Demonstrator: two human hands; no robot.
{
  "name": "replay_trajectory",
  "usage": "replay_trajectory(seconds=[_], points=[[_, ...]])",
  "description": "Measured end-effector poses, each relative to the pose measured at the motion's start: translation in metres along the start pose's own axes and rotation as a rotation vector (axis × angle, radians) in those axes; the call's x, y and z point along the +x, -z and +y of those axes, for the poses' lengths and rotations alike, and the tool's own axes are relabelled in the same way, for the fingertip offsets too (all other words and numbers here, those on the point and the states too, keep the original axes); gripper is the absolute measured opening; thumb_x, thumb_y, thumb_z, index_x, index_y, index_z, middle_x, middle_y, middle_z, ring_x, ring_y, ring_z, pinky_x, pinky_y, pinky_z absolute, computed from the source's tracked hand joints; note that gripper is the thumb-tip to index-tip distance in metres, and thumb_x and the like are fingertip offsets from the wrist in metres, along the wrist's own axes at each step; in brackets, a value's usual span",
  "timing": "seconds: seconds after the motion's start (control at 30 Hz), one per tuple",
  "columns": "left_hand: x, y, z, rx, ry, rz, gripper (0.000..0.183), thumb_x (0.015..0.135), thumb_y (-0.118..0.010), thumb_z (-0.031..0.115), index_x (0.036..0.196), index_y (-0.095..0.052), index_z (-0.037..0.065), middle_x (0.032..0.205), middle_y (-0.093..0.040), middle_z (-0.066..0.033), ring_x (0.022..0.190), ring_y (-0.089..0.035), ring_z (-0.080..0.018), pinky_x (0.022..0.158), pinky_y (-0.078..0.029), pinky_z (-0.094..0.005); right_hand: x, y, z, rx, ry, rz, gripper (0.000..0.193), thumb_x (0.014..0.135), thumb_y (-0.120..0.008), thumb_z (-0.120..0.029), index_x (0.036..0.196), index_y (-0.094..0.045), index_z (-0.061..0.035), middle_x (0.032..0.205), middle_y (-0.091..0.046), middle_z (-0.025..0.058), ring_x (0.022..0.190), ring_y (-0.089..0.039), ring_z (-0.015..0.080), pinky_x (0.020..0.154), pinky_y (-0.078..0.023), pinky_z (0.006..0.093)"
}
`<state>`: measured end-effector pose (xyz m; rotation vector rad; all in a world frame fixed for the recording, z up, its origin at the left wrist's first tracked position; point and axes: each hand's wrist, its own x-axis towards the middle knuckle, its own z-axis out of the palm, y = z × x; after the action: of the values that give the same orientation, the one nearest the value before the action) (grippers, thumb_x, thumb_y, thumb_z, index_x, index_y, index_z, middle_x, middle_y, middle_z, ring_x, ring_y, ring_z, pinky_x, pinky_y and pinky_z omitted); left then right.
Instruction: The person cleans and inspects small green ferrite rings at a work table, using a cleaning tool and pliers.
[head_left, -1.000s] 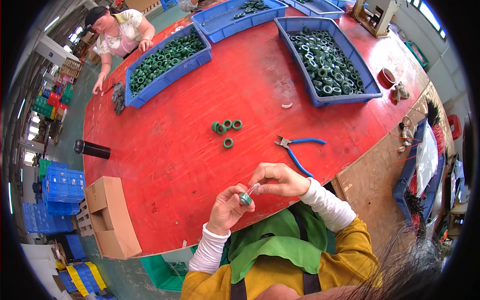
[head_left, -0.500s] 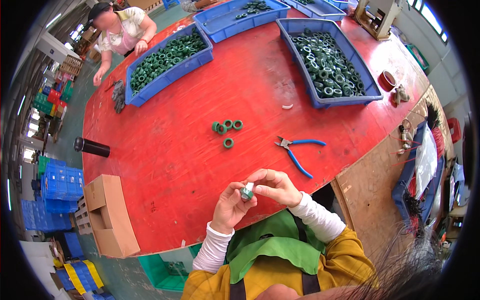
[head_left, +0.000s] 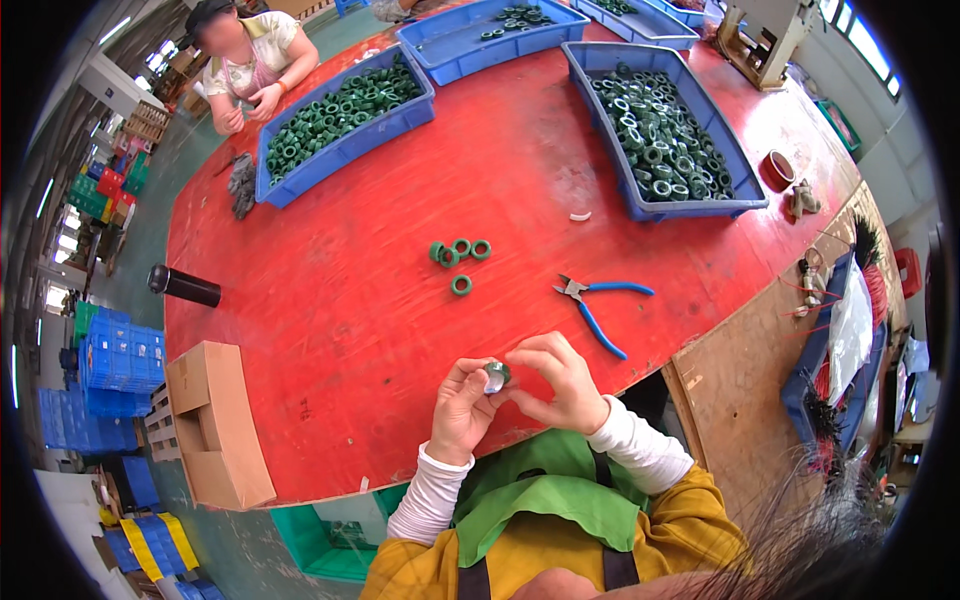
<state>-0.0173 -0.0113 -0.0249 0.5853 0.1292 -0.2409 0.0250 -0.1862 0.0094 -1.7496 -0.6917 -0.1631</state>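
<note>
Between the thumb and fingers of my left hand is a small dark green ring, its pale inside facing me. My right hand is just to the right of it, thumb and forefinger spread in a curve with their tips close to the ring; whether they touch it I cannot tell. Farther up the red table lies a little cluster of green rings, with a single green ring in front. Blue-handled cutting pliers lie with their jaws apart, beyond my right hand.
Blue trays full of green rings stand at far left and far right. A black bottle lies near the table's left edge, a cardboard box nearer me. A white curved scrap is mid-table. Across the far-left corner works another person.
My right thumb and forefinger have parted from their pinch at the ring. The white piece that stood up from the ring no longer shows there. The other person's hands have come together.
</note>
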Motion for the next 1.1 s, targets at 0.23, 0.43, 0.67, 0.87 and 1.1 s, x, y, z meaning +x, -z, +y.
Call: replay_trajectory(seconds=[0.23,0.43,0.67,0.87,1.1], points=[[0.000,-0.011,-0.002,0.094,-0.020,0.066,0.014,0.093,-0.054,0.009,0.106,-0.055,0.003,0.099,-0.063,-0.0092,0.089,-0.064,-0.0188,0.081,-0.055,-0.0355,0.013,0.004,0.000,-0.364,0.290,-0.080,0.025,0.063,-0.073,-0.010,0.086,-0.062,-0.0092,0.095,-0.056,0.0037,0.084,-0.055,0.0232,0.072,-0.047,0.0349],[0.000,0.006,-0.007,0.148,0.029,0.088,0.014,0.094,-0.053,0.010,0.107,-0.053,0.003,0.102,-0.063,-0.0104,0.093,-0.063,-0.0183,0.079,-0.053,-0.0325,0.007,-0.001,0.003,-0.362,0.408,-0.107,0.021,0.067,-0.070,-0.010,0.085,-0.060,-0.0104,0.092,-0.059,0.0034,0.091,-0.056,0.0247,0.079,-0.046,0.0397],[0.012,-0.019,-0.013,-0.007,-0.051,0.183,0.012,0.094,-0.053,0.010,0.104,-0.054,0.003,0.099,-0.064,-0.0100,0.087,-0.063,-0.0178,0.076,-0.054,-0.0319,-0.010,-0.011,0.002,-0.437,0.255,0.071,0.023,0.069,-0.073,-0.012,0.086,-0.058,-0.0126,0.096,-0.068,-0.0017,0.101,-0.057,0.0257,0.094,-0.037,0.0475],[0.011,-0.007,-0.023,-0.091,-0.039,0.162,0.011,0.094,-0.052,0.009,0.102,-0.056,0.004,0.099,-0.065,-0.0106,0.090,-0.064,-0.0191,0.078,-0.053,-0.0327,-0.025,-0.030,-0.003,-0.357,0.137,0.266,0.030,0.065,-0.077,-0.008,0.088,-0.059,-0.0112,0.092,-0.069,-0.0003,0.089,-0.058,0.0226,0.083,-0.040,0.0429],[0.006,-0.020,-0.022,-0.012,-0.150,0.144,0.012,0.093,-0.053,0.007,0.103,-0.057,0.004,0.101,-0.065,-0.0110,0.092,-0.064,-0.0203,0.081,-0.054,-0.0327,0.000,-0.004,-0.008,-0.402,0.213,0.312,0.034,0.066,-0.076,-0.008,0.095,-0.059,-0.0108,0.094,-0.068,-0.0018,0.084,-0.060,0.0198,0.084,-0.039,0.0416]])
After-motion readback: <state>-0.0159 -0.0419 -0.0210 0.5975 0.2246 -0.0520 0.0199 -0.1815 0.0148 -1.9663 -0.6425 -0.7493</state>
